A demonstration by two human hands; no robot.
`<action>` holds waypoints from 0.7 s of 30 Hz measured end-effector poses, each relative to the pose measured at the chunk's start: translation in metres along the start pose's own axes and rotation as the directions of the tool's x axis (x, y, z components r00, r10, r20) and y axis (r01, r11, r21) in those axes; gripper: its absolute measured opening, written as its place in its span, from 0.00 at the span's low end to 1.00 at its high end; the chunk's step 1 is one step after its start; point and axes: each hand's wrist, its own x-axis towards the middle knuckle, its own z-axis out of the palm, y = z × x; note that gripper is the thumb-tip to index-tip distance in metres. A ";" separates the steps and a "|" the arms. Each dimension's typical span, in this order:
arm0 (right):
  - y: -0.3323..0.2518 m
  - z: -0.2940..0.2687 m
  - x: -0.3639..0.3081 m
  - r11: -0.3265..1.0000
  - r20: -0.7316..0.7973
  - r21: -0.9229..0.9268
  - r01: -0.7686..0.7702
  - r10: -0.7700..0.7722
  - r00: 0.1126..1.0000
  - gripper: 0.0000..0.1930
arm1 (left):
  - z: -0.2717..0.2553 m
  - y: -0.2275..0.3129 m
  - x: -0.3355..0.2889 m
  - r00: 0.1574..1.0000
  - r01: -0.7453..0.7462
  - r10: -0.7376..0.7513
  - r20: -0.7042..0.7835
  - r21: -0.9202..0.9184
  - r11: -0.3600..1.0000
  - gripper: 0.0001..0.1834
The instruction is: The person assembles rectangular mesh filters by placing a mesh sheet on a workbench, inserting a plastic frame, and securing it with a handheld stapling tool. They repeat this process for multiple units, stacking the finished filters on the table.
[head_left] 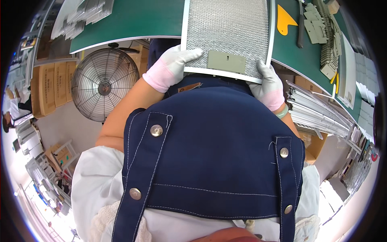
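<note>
A metal mesh filter panel (229,24) with a white frame lies over the near edge of the green table, its near end at my waist. My left hand (173,66), in a white and pink glove, grips the frame's near left corner, thumb on top of the mesh. At the near right corner my right hand (269,84), gloved alike, holds the frame with its thumb on the upper side. Both hands' other fingers are mostly hidden under or behind the frame. Between the hands, a grey-green rectangular plate (226,61) with a small slot sits at the mesh's near edge.
On the green table (137,22) are mesh sheets (86,14) at left. To the right lie a yellow scraper (284,20), a black-handled hammer (300,28) and several grey-green plates (315,24). A floor fan (104,84) stands at left; metal strips (318,111) are stacked below right.
</note>
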 end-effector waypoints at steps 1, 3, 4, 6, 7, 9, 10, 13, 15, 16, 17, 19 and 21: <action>0.002 -0.002 0.003 0.999 0.010 0.043 0.006 -0.006 1.000 0.15 | 0.001 0.000 -0.001 1.000 0.019 -0.019 -0.015 -0.017 1.000 0.16; 0.002 -0.003 0.003 0.998 0.057 0.059 -0.028 0.024 0.998 0.16 | 0.014 0.004 -0.007 0.996 0.023 -0.026 -0.089 -0.033 0.999 0.16; 0.001 -0.003 0.003 0.997 0.077 0.065 -0.044 0.039 0.996 0.16 | 0.018 0.006 -0.008 0.993 0.002 -0.005 -0.116 -0.022 1.000 0.16; -0.002 0.003 0.003 0.983 0.042 0.113 -0.143 0.139 0.989 0.16 | 0.022 0.008 -0.009 0.985 -0.036 0.036 -0.169 0.003 0.999 0.16; -0.005 0.006 0.002 0.972 0.026 0.139 -0.190 0.188 0.982 0.15 | 0.018 0.009 -0.005 0.981 0.034 -0.046 -0.189 -0.067 0.997 0.18; -0.011 0.014 -0.004 0.973 0.047 -0.059 -0.222 0.225 0.973 0.16 | 0.013 0.011 -0.007 0.987 0.065 -0.048 -0.156 0.104 0.992 0.19; -0.013 0.016 -0.006 0.960 0.056 -0.157 -0.231 0.242 0.969 0.16 | 0.011 0.013 -0.007 0.989 0.076 -0.050 -0.137 0.191 0.979 0.19; -0.017 0.008 -0.003 0.979 0.226 -0.112 -0.169 0.190 0.955 0.17 | 0.007 0.011 -0.007 0.982 0.148 -0.162 -0.092 -0.145 0.978 0.19; -0.019 0.003 0.004 0.955 0.268 -0.266 -0.128 0.201 0.942 0.17 | 0.007 0.010 -0.005 0.994 0.098 -0.101 -0.033 -0.090 0.991 0.20; -0.019 -0.002 0.008 0.935 0.290 -0.341 -0.101 0.206 0.935 0.18 | 0.006 0.009 -0.003 0.998 0.068 -0.068 -0.001 -0.063 0.996 0.20; -0.015 -0.010 0.009 0.919 0.317 -0.380 -0.101 0.232 0.920 0.19 | 0.005 0.002 -0.004 1.000 0.023 -0.023 -0.018 0.002 1.000 0.21; -0.024 -0.011 0.006 0.888 0.384 -0.456 -0.068 0.266 0.884 0.22 | 0.002 0.007 -0.004 0.998 -0.049 0.054 -0.033 0.149 0.988 0.24; -0.033 -0.010 0.004 0.858 0.396 -0.507 -0.082 0.316 0.862 0.21 | 0.000 0.018 -0.005 0.992 -0.080 0.101 -0.078 0.235 0.969 0.27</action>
